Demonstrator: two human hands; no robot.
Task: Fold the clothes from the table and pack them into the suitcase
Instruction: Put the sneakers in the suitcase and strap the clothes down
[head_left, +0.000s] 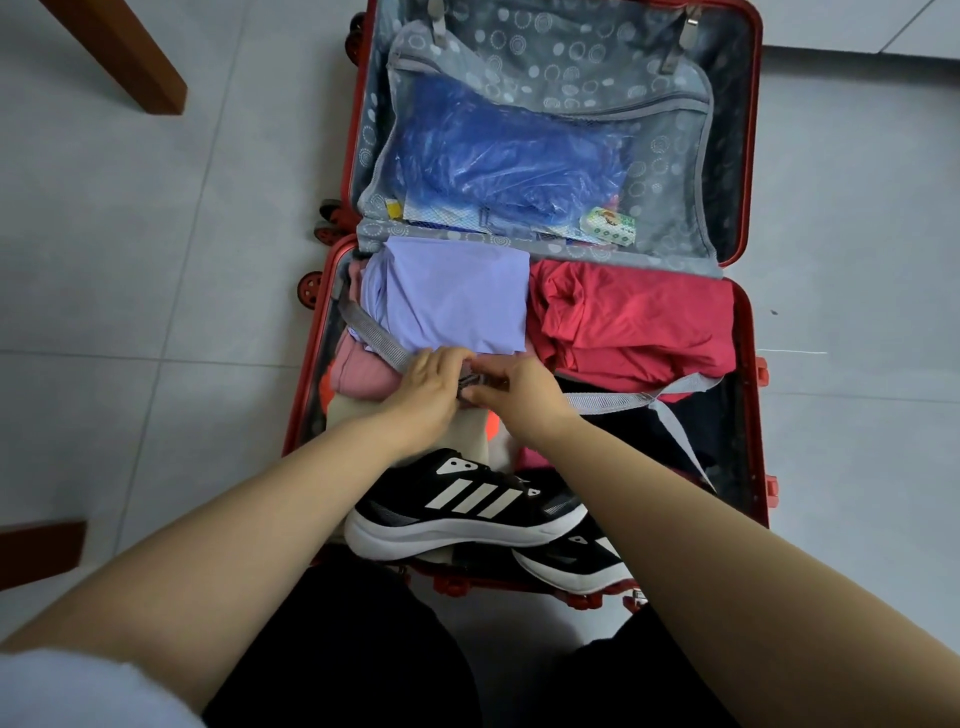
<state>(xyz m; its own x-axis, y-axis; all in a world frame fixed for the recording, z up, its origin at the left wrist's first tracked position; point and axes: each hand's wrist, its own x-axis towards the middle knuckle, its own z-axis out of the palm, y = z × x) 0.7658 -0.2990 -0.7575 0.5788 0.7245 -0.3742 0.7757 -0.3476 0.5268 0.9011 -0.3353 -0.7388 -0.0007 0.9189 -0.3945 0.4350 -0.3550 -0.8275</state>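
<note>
The red suitcase (749, 415) lies open on the floor (156, 260); the person is at its near edge. The left hand (431, 389) and the right hand (519, 392) meet over the middle of the near half. The fingers of both hands are curled tight on the buckle (475, 383) of the grey strap (613, 401), one hand on each side; it looks like the step is to click the strap shut over the clothes.

To do it well, the two ends should line up straight and be pushed together until they lock. The strap should lie flat with no twist, and no cloth should get caught in the buckle; then it can be pulled snug so the piles do not slide.

The clothes are packed in the near half. A folded lilac top (447, 296) sits at the far left corner, and a red top (634, 317) sits just beside it at the far right corner. A pink cloth (358, 371) lies by the left edge under the strap; a black cloth (623, 431) lies by the right edge; a cream cloth (467, 436) shows under the hands. A black shoe (462, 504) with white stripes lies on its side at the near edge, and a second shoe (576, 561) pokes out under it.

The far half has a net pocket (670, 156); a blue plastic bag (498, 161) is inside it.
</note>
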